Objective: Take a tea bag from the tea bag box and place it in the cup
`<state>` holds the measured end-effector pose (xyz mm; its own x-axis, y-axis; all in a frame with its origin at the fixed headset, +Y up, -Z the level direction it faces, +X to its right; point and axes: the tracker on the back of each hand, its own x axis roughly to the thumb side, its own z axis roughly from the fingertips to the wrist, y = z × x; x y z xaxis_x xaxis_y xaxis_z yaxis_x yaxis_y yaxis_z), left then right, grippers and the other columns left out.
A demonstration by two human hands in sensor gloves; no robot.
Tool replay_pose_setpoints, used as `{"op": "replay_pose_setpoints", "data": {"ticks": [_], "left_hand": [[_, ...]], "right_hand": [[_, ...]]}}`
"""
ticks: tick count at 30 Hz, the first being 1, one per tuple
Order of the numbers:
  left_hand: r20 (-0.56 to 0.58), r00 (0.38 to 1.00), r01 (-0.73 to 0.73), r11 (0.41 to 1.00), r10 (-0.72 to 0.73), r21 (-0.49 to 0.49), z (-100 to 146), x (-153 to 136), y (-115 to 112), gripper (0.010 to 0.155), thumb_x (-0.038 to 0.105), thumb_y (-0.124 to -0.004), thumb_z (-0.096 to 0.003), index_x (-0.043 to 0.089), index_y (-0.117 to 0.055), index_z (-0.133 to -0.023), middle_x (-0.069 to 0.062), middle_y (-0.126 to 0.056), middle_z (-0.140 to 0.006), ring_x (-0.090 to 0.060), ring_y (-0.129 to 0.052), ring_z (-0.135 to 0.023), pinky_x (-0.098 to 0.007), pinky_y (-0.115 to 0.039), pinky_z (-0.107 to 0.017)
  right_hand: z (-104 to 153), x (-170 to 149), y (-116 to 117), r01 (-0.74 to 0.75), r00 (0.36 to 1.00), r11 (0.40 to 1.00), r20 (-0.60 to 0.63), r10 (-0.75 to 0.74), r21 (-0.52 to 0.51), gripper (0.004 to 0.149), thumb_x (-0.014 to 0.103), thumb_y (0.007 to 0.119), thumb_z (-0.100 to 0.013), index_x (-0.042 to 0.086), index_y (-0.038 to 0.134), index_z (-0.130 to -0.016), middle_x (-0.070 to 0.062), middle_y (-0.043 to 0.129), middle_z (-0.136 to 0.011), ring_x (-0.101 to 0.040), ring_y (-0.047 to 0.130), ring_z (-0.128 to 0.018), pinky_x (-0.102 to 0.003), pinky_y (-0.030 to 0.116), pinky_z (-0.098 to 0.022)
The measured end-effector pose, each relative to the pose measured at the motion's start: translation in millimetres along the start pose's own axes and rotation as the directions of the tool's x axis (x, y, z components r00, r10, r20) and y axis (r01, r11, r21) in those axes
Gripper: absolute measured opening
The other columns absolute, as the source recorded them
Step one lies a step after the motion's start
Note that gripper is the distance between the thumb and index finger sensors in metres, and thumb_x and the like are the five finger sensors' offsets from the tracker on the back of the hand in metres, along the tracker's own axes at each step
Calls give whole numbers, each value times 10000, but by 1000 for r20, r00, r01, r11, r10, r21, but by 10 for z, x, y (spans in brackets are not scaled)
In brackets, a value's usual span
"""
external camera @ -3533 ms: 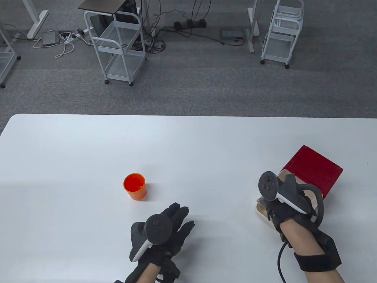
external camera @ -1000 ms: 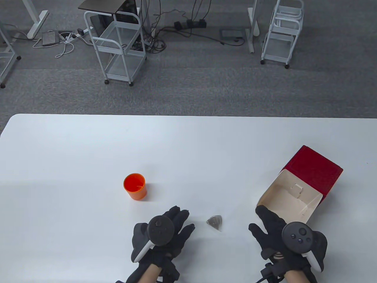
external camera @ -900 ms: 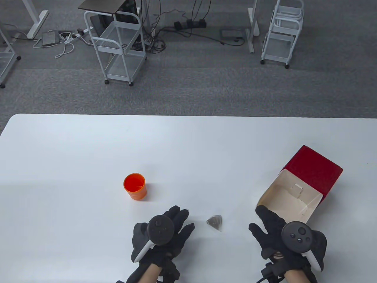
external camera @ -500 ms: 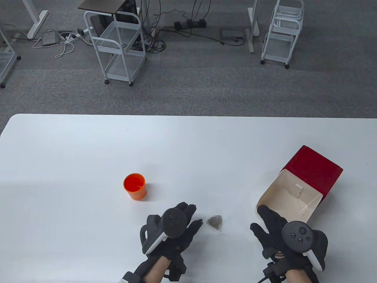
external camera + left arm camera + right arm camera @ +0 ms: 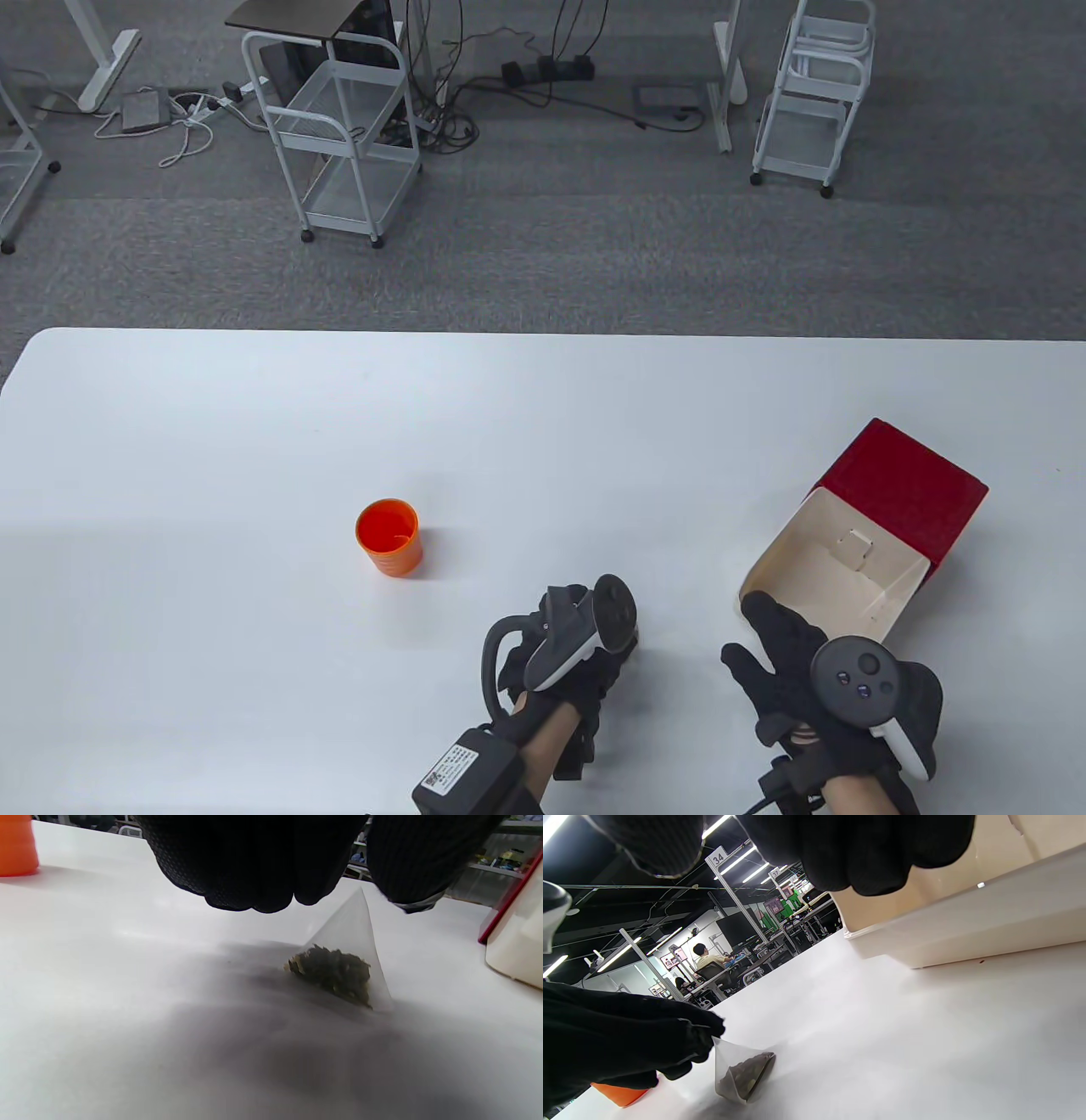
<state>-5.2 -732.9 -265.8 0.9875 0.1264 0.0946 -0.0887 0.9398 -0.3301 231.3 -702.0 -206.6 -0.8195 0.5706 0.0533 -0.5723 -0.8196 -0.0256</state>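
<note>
The pyramid tea bag sits on the white table, also in the right wrist view; my left hand's tracker hides it from the table view. My left hand hovers over it, fingers and thumb either side of its tip, a small gap showing. The orange cup stands upright to the left. The red tea bag box lies open at the right. My right hand rests open and empty by the box's flap.
The box's pale open flap faces my right hand. The table's near edge lies under both wrists. White carts and cables stand on the floor beyond the far edge.
My left hand has moved right from beside the cup and turned over the tea bag, which is now covered in the table view. My right hand has stayed by the box.
</note>
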Motion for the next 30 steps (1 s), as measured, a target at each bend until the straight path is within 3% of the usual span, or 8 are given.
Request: {"op": "replay_pose_setpoints", "data": {"ticks": [8,18,30], "left_hand": [[-31,993,117,993,-117,10,-67,102,-155,562,576,-785,-453,392,-764,-984,78,-826,-1068,-204,-838,-953,-338,-745,-729],[-41,992,124,986,-120,113,-67,25,-120,378,488,-841,-445,442,-865,-819,134,-934,-929,-149,-934,-846,-295,-808,-665],[-38,999,26,977,-18,210,-1,-222,247,369,478,-847,-437,436,-879,-802,126,-947,-915,-158,-947,-831,-304,-816,-652]], "right_hand": [[6,1,6,-6,1000,1000,-1,6,3,680,524,757,-450,142,610,-992,-202,701,-1004,-482,759,-823,-569,663,-629],[8,-1,8,-12,1000,1000,-6,12,3,678,520,759,-450,140,611,-991,-202,703,-1003,-483,762,-820,-569,664,-629],[12,-6,12,-23,1000,1000,-17,23,7,678,518,759,-450,137,611,-991,-203,704,-1002,-483,760,-822,-571,661,-629]]}}
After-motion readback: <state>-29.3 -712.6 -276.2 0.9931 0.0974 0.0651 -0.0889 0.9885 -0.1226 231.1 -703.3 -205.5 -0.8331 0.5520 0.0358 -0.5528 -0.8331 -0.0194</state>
